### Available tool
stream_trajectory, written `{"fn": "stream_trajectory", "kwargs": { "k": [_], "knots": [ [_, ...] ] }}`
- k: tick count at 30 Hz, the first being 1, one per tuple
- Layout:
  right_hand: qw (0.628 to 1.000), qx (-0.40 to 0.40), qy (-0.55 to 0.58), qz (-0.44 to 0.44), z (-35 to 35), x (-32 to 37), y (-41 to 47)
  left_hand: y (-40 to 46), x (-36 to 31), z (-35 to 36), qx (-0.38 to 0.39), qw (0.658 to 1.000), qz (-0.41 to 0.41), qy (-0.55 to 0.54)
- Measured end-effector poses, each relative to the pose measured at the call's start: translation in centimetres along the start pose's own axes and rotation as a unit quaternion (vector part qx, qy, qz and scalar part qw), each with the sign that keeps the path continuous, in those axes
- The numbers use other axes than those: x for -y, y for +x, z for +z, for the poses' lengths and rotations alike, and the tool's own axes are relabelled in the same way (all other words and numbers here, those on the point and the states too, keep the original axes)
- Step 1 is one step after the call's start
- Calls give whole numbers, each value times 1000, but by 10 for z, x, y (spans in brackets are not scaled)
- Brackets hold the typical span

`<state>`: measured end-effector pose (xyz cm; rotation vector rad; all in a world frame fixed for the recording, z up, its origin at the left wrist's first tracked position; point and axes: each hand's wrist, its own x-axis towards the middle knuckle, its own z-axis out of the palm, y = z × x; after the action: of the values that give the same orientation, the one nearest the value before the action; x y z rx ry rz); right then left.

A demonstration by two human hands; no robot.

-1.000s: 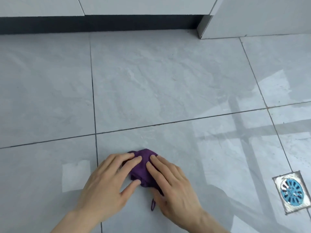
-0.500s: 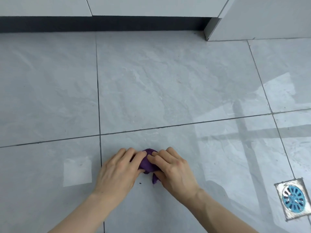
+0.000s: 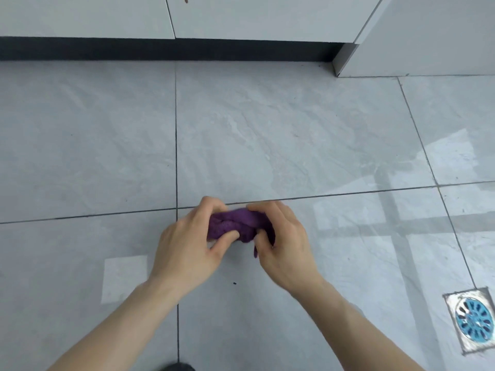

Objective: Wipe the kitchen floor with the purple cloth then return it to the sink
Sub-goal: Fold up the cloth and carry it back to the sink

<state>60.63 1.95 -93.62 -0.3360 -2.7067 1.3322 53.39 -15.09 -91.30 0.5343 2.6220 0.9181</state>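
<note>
The purple cloth (image 3: 235, 223) is bunched into a small wad over the grey tiled kitchen floor (image 3: 267, 135), just below a grout line. My left hand (image 3: 187, 245) grips its left side, fingers curled over the top and thumb underneath. My right hand (image 3: 286, 239) grips its right side the same way, and a short purple tag hangs down by the right thumb. Both hands hide much of the cloth. I cannot tell whether the cloth still touches the tile. No sink is in view.
White cabinet fronts (image 3: 241, 17) with a dark toe-kick (image 3: 171, 50) run along the far edge. A cabinet side panel (image 3: 428, 33) juts out at the far right. A square floor drain with a blue grate (image 3: 472, 321) sits at the lower right. A small dark speck (image 3: 234, 283) lies on the tile.
Both hands went from pressing flat on the cloth to gathering and gripping it into a wad, moving away from me toward the grout line. The view has tilted up toward the cabinets.
</note>
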Motion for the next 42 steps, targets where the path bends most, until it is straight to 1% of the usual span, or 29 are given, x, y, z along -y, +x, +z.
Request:
{"fn": "stream_trajectory", "kwargs": {
  "k": [2, 4, 9, 11, 15, 17, 20, 24, 27, 30, 33, 38, 42],
  "knots": [
    [999, -8, -39, -32, 4, 1, -21, -23, 2, 7, 11, 999, 35, 27],
    [995, 3, -60, -75, 7, -3, -44, -43, 10, 12, 21, 995, 71, 71],
    [973, 120, -115, -158, 13, -20, -97, -86, 36, 23, 73, 973, 161, 148],
    [968, 132, -135, -166, 17, -28, -104, -96, 42, 26, 86, 970, 173, 150],
    [965, 119, -171, -157, 23, -35, -97, -96, 48, 32, 83, 966, 181, 163],
    [966, 122, -174, -149, 23, -35, -92, -91, 49, 36, 90, 962, 183, 182],
    [966, 125, -172, -150, 24, -39, -88, -86, 47, 41, 92, 964, 174, 181],
    [967, 139, -151, -154, 21, -41, -81, -82, 43, 42, 101, 973, 131, 164],
    [964, 154, -144, -163, 19, -41, -75, -82, 40, 46, 111, 971, 100, 188],
    [962, 137, -153, -181, 23, -42, -71, -79, 40, 50, 109, 972, 74, 192],
    [959, 110, -179, -190, 34, -37, -65, -70, 39, 54, 95, 972, 74, 201],
    [958, 99, -222, -153, 43, -30, -48, -51, 35, 55, 95, 969, 80, 213],
    [956, 93, -247, -126, 31, -24, -20, -13, 25, 48, 86, 950, 128, 273]
  ]
}}
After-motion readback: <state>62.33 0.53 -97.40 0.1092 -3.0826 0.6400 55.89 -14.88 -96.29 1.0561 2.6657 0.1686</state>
